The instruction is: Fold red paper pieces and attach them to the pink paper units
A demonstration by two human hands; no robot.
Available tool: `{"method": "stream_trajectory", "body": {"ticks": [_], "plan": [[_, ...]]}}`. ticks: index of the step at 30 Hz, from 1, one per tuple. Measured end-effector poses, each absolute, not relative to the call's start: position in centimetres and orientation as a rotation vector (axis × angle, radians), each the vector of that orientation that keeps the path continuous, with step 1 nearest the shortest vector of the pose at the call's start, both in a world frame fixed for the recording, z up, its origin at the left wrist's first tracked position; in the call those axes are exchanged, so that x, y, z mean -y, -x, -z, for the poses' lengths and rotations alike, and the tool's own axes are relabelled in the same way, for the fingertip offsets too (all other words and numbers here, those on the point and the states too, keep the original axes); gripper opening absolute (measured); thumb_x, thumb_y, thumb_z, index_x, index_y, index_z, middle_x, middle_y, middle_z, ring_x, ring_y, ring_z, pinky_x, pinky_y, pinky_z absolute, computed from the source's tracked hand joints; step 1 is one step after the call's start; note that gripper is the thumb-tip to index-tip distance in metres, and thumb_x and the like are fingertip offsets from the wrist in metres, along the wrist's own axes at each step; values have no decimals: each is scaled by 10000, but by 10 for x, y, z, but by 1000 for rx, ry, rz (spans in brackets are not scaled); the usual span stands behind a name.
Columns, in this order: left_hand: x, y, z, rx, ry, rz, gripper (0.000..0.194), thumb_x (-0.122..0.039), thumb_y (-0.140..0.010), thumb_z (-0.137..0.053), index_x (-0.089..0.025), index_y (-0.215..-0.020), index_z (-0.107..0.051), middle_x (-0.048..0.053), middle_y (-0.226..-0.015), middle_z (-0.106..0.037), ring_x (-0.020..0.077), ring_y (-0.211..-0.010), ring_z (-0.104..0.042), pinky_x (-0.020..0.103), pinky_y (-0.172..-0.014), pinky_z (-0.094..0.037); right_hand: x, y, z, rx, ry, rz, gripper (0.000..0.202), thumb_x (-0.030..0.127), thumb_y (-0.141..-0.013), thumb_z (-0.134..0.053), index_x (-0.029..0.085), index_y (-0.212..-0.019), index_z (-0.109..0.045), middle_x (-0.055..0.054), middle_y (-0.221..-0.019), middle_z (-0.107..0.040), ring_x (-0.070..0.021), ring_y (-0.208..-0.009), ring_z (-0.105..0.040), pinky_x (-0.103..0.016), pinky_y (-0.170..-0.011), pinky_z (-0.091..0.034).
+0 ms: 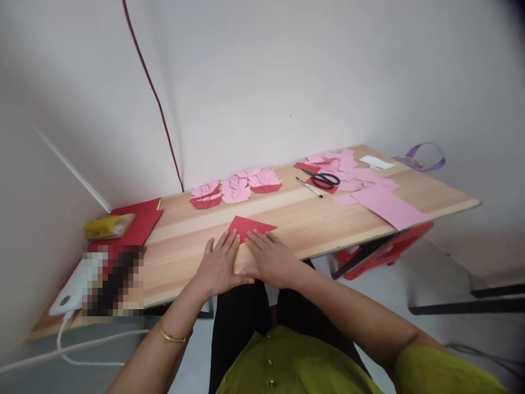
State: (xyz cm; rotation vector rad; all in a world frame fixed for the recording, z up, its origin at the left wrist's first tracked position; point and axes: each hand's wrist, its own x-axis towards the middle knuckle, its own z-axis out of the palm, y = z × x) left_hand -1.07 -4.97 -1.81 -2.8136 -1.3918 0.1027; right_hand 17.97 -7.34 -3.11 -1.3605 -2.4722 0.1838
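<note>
A piece of red paper (pixel 249 225), folded to a pointed shape, lies flat on the wooden table (pixel 176 260) in front of me. My left hand (pixel 221 262) lies palm down with fingers stretched, its fingertips on the paper's near left part. Beside it, my right hand (pixel 268 256) presses flat on the near right part, fingers extended. Both thumbs meet close to the table's front edge. The paper's near side is hidden under the fingers. Behind it stand several pink and red paper flowers (pixel 236 189).
Black-handled scissors (pixel 324 179) and a pen (pixel 309 187) lie right of the flowers, among pink paper scraps (pixel 363 178). A larger pink sheet (pixel 389 205) reaches the front edge. At left are red sheets (pixel 141 219), a yellow packet (pixel 107 225) and a white device (pixel 80 284) with a cable.
</note>
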Motion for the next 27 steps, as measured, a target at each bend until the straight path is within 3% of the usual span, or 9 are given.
{"method": "stream_trajectory", "body": {"ticks": [9, 14, 20, 27], "plan": [[57, 15, 13, 1406, 2825, -112, 984, -753, -679, -444, -177, -1445, -221, 173, -1500, -210, 330, -1388, -151, 548, -1076, -112, 81, -237, 35, 2329, 1584, -26, 623, 573, -879, -357, 177, -1358, -411, -131, -1405, -423, -280, -1315, -353, -547, -1088, -151], [66, 19, 13, 1412, 2829, -97, 1070, -791, -626, -455, -161, -1451, -194, 177, -1500, -204, 345, -1386, -147, 571, -1072, -110, 81, -233, 26, 2219, 1689, -22, 608, 592, -870, -354, 183, -1307, -461, -155, -1322, -515, -317, -1269, -402, -612, -1061, -85], [64, 18, 16, 1406, 2845, -93, 1074, -790, -625, -456, -157, -1451, -188, 178, -1500, -200, 344, -1385, -148, 585, -1069, -83, 70, -178, 21, 2392, 1380, -92, 680, 599, -876, -308, 143, -1376, -379, -146, -1434, -374, -267, -1351, -287, -497, -1113, -109], [48, 26, 13, 1410, 2857, -109, 932, -740, -709, -418, -208, -1446, -215, 141, -1508, -202, 332, -1387, -149, 583, -1069, -86, 67, -194, 29, 2489, 1385, -163, 736, 633, -858, -321, 111, -1373, -388, -145, -1440, -363, -270, -1338, -312, -448, -1067, -253]]}}
